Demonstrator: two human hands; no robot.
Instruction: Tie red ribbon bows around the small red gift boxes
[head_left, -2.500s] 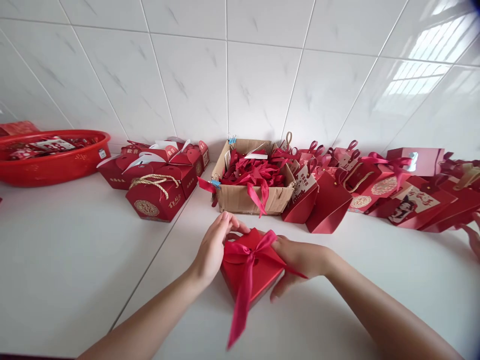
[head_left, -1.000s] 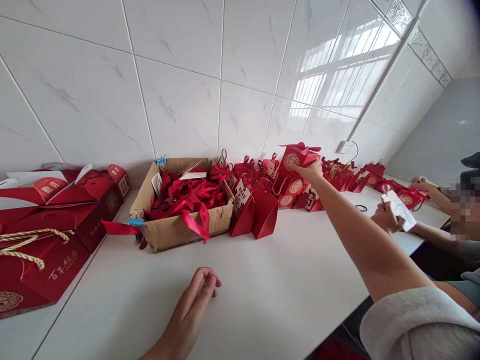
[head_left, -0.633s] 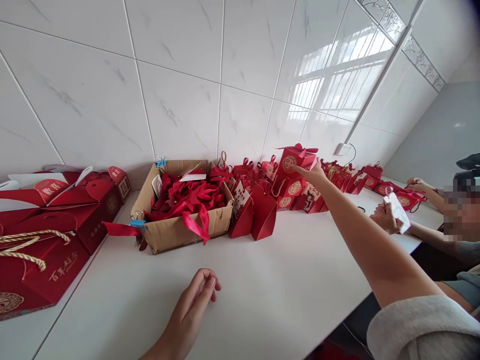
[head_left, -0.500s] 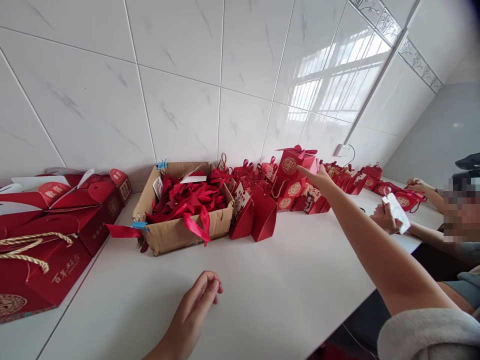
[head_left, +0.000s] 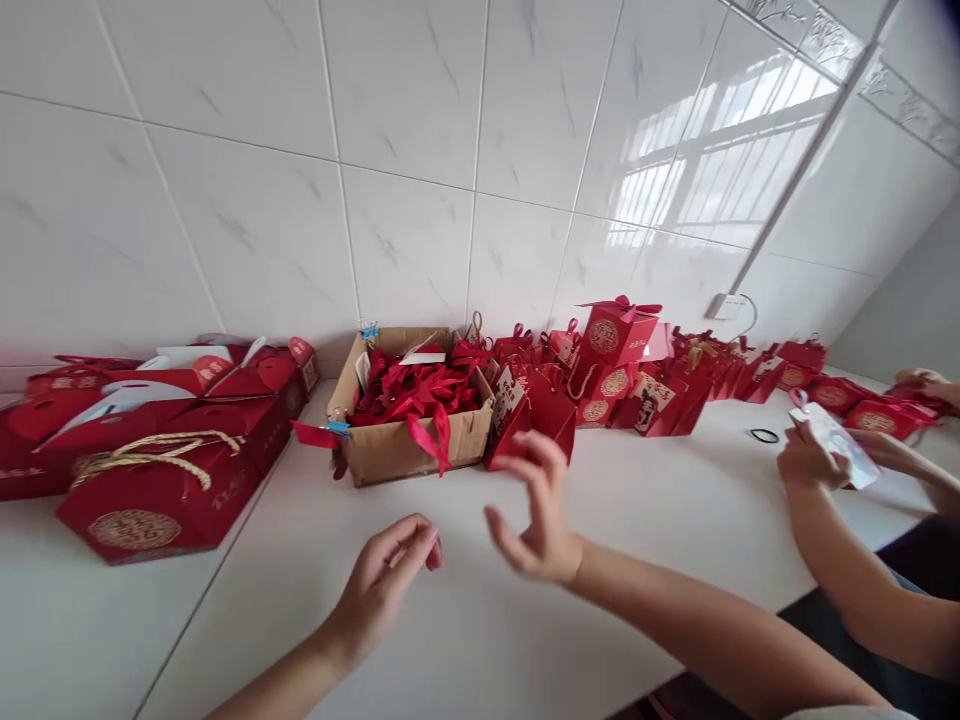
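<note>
My left hand [head_left: 390,575] rests over the white table [head_left: 442,630] with its fingers curled in against the thumb; nothing shows in it. To its right, my right hand [head_left: 536,520] is raised, slightly blurred, with fingers spread and holding nothing. Behind both hands stands a cardboard box [head_left: 412,455] heaped with red ribbons [head_left: 416,390]. Small red gift bags [head_left: 551,410] stand beside it, just behind my right hand. A red gift box with a ribbon bow [head_left: 619,335] sits on top of other red boxes at the back.
Large red gift boxes with rope handles [head_left: 187,500] fill the left side. More red bags [head_left: 727,370] line the tiled wall [head_left: 405,240]. At right, a co-worker's hand [head_left: 810,460] holds a white card [head_left: 836,445], near a black ring [head_left: 763,436].
My right hand has let go of the bow-topped gift box, now standing on the others, and has drawn back toward my left hand, opening. The view has turned left.
</note>
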